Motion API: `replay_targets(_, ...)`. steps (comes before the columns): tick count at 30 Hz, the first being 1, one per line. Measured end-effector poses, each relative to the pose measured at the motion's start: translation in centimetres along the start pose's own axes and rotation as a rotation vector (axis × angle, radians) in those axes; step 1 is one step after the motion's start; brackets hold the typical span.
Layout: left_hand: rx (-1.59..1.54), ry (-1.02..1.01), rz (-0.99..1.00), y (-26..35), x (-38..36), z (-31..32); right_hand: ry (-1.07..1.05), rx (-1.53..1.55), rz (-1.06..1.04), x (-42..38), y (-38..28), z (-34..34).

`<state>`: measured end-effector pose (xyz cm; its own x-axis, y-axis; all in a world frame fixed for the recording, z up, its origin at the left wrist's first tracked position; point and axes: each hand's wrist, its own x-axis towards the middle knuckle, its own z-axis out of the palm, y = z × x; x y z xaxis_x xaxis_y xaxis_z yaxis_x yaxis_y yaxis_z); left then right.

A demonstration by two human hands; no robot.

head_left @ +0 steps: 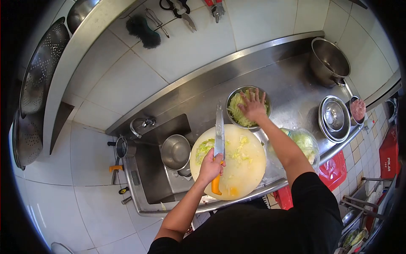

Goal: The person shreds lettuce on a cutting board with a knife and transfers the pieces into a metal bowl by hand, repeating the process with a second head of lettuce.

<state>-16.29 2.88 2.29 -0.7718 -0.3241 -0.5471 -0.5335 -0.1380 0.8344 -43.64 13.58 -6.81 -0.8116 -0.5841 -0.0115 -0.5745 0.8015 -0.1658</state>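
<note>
My left hand [210, 168] is closed on a large kitchen knife [219, 133] with a yellow-orange handle. Its blade points away from me over the round, pale cutting board [253, 171]. On the board lie a small heap of shredded cabbage [204, 149] and scattered scraps. My right hand [255, 108] rests with fingers spread on the shredded cabbage [237, 106] inside a round metal bowl [244, 126]. That bowl stands on the steel counter beyond the board. Under my right forearm, a clear plastic bag with pale green leaves [305, 144] sits beside the board.
At left, a metal pot [175, 152] stands in the sink [146, 175] below a faucet [144, 123]. Stacked metal bowls [334, 118] and a container of pink contents [357, 110] line the right edge. A deep pot [330, 61] occupies the far right corner. Tools hang on the tiled wall.
</note>
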Motion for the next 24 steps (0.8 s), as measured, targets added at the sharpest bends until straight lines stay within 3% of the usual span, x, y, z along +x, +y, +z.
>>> replay_targets(2,0.005,-0.001,-0.011,0.0,0.0,-0.1,-0.111,0.027,0.045,1.5,1.1,-0.3)
replay_targets(9,-0.062,-0.028,-0.035,-0.7,0.1,-0.3,-0.138,0.272,-0.015,2.5,1.4,-1.7)
replay_targets(13,-0.073,-0.013,0.005,-1.1,-0.2,-0.6,-0.142,0.138,-0.031,0.6,0.9,1.2)
replay_targets(15,-0.088,-0.022,0.014,-1.5,-0.5,-1.1,0.121,0.144,0.042,0.1,0.0,0.9)
replay_targets(16,-0.093,-0.029,0.042,-1.8,-0.6,-1.5,0.11,0.142,0.04,-0.5,-0.3,0.4)
replay_targets(18,-0.085,-0.017,0.046,-2.9,-1.4,-2.9,0.035,0.529,-0.211,-2.2,-0.8,-0.9)
replay_targets(19,-0.09,-0.035,0.049,-4.1,-2.1,-4.1,-0.446,0.53,-0.354,-4.0,-2.0,-2.7)
replay_targets(20,-0.088,-0.051,0.064,-4.6,-2.4,-5.2,-0.451,0.526,-0.351,-5.8,-2.5,-1.8)
replay_targets(22,-0.089,-0.042,0.057,-5.5,-3.8,-6.7,-0.076,0.237,-0.456,-10.8,-3.7,1.1)
replay_targets(24,0.001,-0.053,0.088,-6.7,-5.5,-8.3,-0.055,0.257,-0.469,-14.2,-4.4,2.4)
